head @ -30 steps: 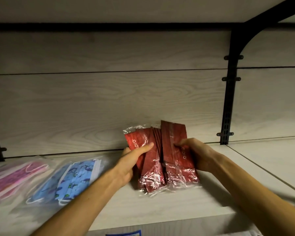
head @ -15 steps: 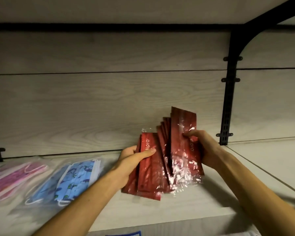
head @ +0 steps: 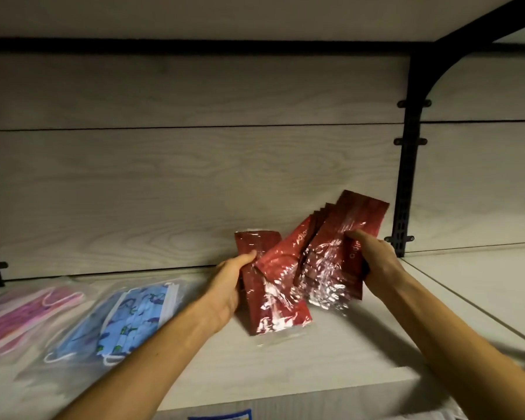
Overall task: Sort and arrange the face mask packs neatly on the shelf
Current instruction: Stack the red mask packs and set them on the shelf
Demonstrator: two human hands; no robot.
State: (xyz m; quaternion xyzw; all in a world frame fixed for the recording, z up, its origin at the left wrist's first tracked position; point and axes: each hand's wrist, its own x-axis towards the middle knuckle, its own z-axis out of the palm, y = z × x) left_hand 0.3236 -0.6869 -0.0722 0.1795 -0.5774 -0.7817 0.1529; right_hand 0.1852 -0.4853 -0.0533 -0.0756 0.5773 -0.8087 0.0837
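Left hand (head: pixel 229 283) gripping red packs (head: pixel 264 286), right hand (head: pixel 373 259) pinching tilted bundle (head: pixel 337 253)

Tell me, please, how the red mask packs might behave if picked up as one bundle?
The red mask packs look glossy, so they are probably slippery. They already fan apart between the left hand and right hand, so a loose grip may let some slide out. They seem thin and likely light.

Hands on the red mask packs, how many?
2: the left hand grips the leftmost red packs; the right hand grips the fanned right bunch. Neither is hidden.
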